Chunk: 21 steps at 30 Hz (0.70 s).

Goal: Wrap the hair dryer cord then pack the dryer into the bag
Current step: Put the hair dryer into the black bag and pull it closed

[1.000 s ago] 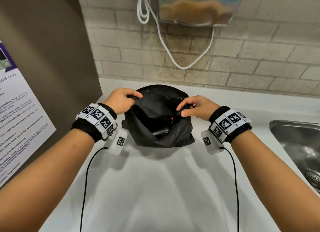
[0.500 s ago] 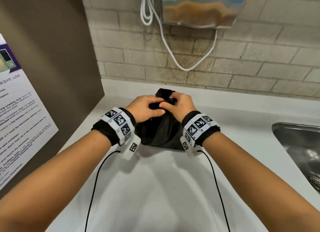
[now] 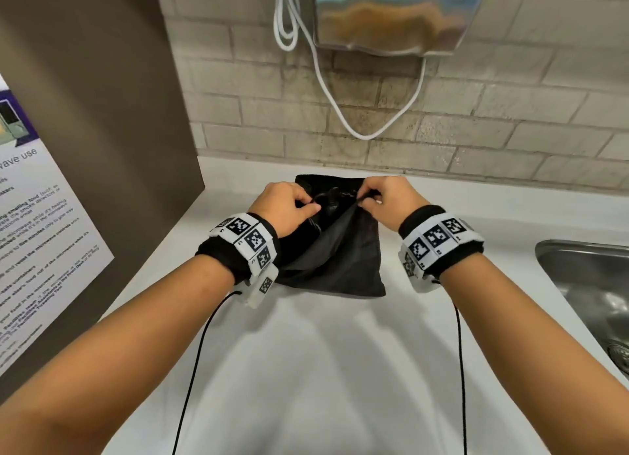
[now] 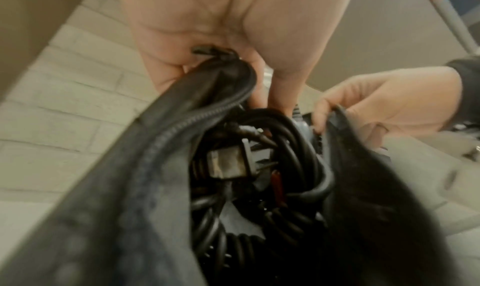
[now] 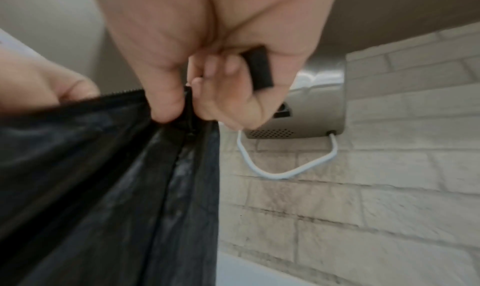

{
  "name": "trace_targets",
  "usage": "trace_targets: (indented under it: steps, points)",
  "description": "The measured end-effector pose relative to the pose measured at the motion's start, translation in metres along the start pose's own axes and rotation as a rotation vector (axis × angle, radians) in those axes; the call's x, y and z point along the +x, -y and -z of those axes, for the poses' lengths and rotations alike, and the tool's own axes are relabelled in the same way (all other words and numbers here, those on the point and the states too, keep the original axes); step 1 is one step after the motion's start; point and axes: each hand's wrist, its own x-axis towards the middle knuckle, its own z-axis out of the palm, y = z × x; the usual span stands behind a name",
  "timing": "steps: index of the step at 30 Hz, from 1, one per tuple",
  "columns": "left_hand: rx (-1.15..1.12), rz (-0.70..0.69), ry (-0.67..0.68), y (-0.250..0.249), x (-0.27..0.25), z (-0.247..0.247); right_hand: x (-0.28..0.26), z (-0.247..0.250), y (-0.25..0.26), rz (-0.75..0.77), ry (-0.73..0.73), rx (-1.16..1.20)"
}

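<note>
A black zip bag [image 3: 335, 264] stands on the white counter [image 3: 320, 369], its mouth partly agape. Inside, the left wrist view shows coiled black cord [image 4: 283, 224] and a plug [image 4: 228, 165]; the dryer body is hidden. My left hand [image 3: 289, 206] pinches the left end of the bag's zipped rim [image 4: 207, 79], with the zip pull [image 4: 205, 50] at its fingers. My right hand [image 3: 384, 196] pinches the right end of the rim [image 5: 187, 107] between thumb and fingers, and a black tab [image 5: 259, 68] lies under its curled fingers.
A steel sink [image 3: 592, 291] sits at the right. On the brick wall hangs a metal hand dryer [image 3: 394, 12] with a white looped cable [image 3: 360, 128]. A brown panel [image 3: 95, 114] with a notice sheet [image 3: 37, 236] bounds the left side.
The hands came together at the bag's mouth, then parted again toward its two ends. The wide-open mouth has narrowed to a slit.
</note>
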Motion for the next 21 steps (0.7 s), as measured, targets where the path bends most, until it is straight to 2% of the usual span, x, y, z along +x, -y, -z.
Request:
trace_targets:
  steps: [4, 7, 9, 11, 12, 14, 16, 17, 21]
  points:
    - [-0.019, 0.037, -0.067, 0.006, 0.006, 0.004, -0.008, 0.022, -0.020, -0.184, -0.089, -0.070]
    - [-0.037, 0.048, -0.075, 0.007, 0.008, 0.004, -0.015, 0.020, -0.030, -0.361, -0.039, -0.241]
    - [-0.047, 0.024, -0.067, 0.006, 0.006, 0.002, -0.017, 0.008, -0.029, -0.354, -0.033, -0.400]
    - [-0.054, 0.001, -0.061, 0.005, 0.006, 0.000, -0.018, -0.005, -0.021, -0.191, -0.127, -0.460]
    - [-0.060, -0.001, -0.061, 0.005, 0.005, 0.000, -0.016, -0.012, -0.014, -0.083, -0.163, -0.381]
    - [-0.075, 0.005, -0.065, 0.004, 0.004, 0.000, -0.010, -0.028, 0.001, 0.051, -0.080, -0.080]
    - [-0.103, 0.006, -0.064, 0.003, 0.003, 0.001, -0.003, -0.046, 0.014, 0.036, 0.085, 0.140]
    - [-0.126, 0.007, -0.051, 0.003, 0.003, 0.003, 0.000, -0.054, 0.018, 0.007, 0.118, 0.197]
    - [-0.229, 0.053, 0.069, 0.007, 0.000, 0.019, 0.009, -0.069, 0.024, -0.046, 0.001, 0.269]
